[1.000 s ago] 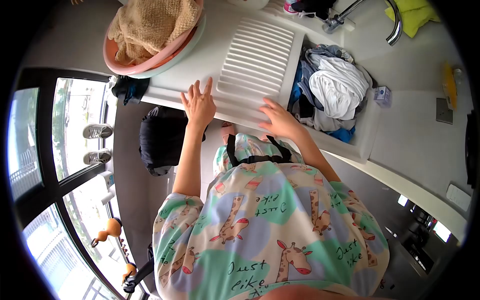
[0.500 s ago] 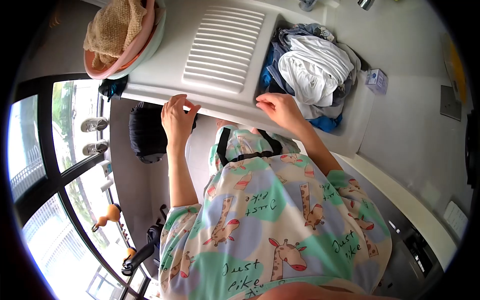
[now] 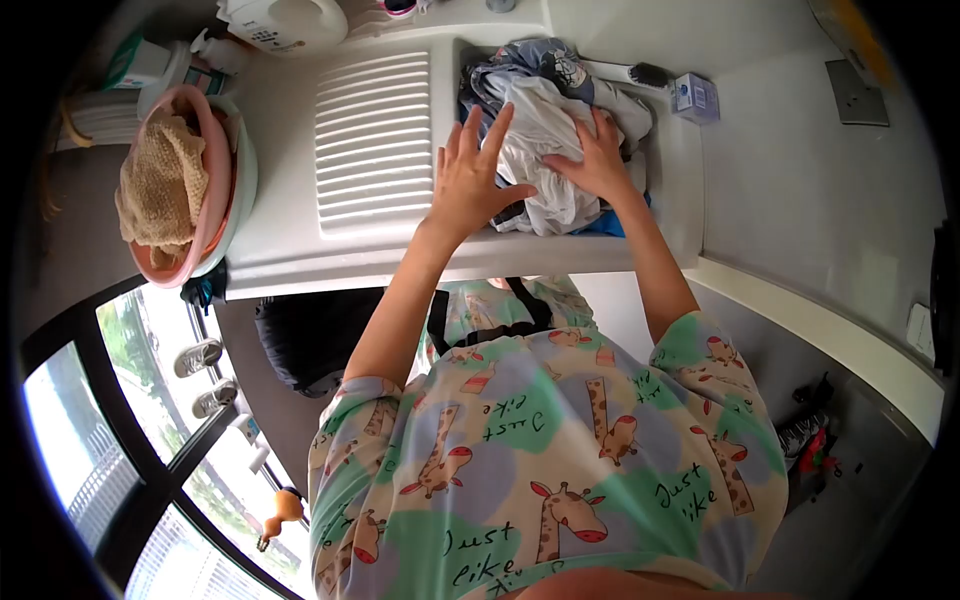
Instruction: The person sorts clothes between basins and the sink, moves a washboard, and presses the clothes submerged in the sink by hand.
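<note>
My left hand [image 3: 470,180] is over the left edge of the sink basin [image 3: 682,200], fingers spread wide and holding nothing. My right hand [image 3: 600,165] reaches onto a white garment [image 3: 540,125], thumb and fingers apart against the cloth. It seems to touch the cloth without closing on it. The garment lies crumpled on a heap of clothes in the basin. Dark blue-grey clothing [image 3: 545,58] shows at the far side of the heap, and a bright blue piece [image 3: 603,222] at the near side.
A ribbed washboard [image 3: 372,140] adjoins the basin. Left stand stacked basins [image 3: 212,150] with a beige towel [image 3: 160,190], and behind them a white jug [image 3: 290,25]. Beyond the heap lies a brush [image 3: 645,75] beside a small box [image 3: 695,98].
Both hands have moved from the sink's front edge to the clothes, and their fingers have spread. The view has shifted, showing more bottles at the back left and the brush.
</note>
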The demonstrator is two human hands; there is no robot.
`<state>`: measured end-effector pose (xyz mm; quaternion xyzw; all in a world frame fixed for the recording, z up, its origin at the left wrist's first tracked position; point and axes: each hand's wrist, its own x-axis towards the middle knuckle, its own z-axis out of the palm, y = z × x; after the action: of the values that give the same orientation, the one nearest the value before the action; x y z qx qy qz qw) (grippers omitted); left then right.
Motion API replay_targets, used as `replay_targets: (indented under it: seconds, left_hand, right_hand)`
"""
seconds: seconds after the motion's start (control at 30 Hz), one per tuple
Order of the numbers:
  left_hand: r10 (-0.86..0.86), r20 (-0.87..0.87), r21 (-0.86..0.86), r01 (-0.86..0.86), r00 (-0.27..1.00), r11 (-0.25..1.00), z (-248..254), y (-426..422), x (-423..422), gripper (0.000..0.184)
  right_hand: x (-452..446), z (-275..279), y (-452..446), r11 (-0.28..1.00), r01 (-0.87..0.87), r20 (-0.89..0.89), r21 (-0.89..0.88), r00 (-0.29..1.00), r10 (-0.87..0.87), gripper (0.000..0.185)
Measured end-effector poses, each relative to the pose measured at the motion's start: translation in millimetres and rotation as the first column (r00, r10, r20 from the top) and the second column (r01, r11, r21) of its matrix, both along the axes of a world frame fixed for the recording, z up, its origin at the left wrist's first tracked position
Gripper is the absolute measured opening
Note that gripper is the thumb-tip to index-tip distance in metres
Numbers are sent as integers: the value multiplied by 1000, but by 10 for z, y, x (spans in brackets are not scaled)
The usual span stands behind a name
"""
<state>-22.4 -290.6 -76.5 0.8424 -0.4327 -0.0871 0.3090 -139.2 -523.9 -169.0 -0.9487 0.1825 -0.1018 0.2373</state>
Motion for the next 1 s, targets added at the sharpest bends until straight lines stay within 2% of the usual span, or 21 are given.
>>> replay_targets:
  seconds: [0.03, 0.13, 0.23, 0.3, 0.47, 0.57, 0.7, 0.73, 0.83, 0.87, 0.97, 1.0]
  left_hand:
    - [-34, -34, 198, 40, 999, 979, -24, -225, -10, 130]
    - [-139, -131, 467, 185, 982, 865, -338, -691, -33, 150]
    - [-89, -275, 572, 237, 957, 785, -600, -849, 29, 156]
    - [-71, -339, 538, 255, 938, 804, -716, -882, 100, 161]
    - [-21, -372, 586, 252, 928, 770, -920, -1035, 215, 165]
    - [18, -423, 639, 284, 906, 715, -1031, -1142, 283, 165]
    - [33, -361, 697, 246, 932, 673, -1172, -1182, 241, 165]
    - [29, -341, 687, 228, 940, 689, -1189, -1166, 212, 164]
    - [7, -290, 590, 173, 957, 788, -1578, -1088, 137, 159]
    - [21, -302, 651, 190, 953, 734, -1307, -1127, 149, 145]
    - [15, -208, 698, 137, 978, 703, -1475, -1162, 111, 133]
    - [50, -215, 551, 79, 975, 831, -1855, -1078, 35, 128]
  right_hand:
    - [-103, -2, 49, 1000, -2, -5, 15, 1000, 2, 95]
    - [-243, -36, 94, 993, 19, -143, 117, 990, -2, 110]
    - [-138, -107, 46, 995, 21, -294, 98, 956, 9, 125]
    - [-40, -109, 49, 997, 15, -385, 71, 923, 13, 128]
    - [136, -364, -86, 994, -56, -328, 95, 941, 85, 130]
    - [214, -419, -105, 985, 23, -426, 174, 903, 54, 127]
    - [223, -366, 80, 998, 63, -464, 16, 885, -49, 121]
    - [198, -416, 100, 998, 46, -376, -48, 924, -61, 118]
    - [203, -423, 146, 996, 64, -407, -61, 910, -84, 117]
    - [177, -490, 157, 993, 62, -365, -103, 926, -96, 115]
    - [132, -699, 149, 982, 52, -219, -182, 971, -92, 111]
    - [115, -797, 116, 991, 50, -230, -124, 970, -77, 108]
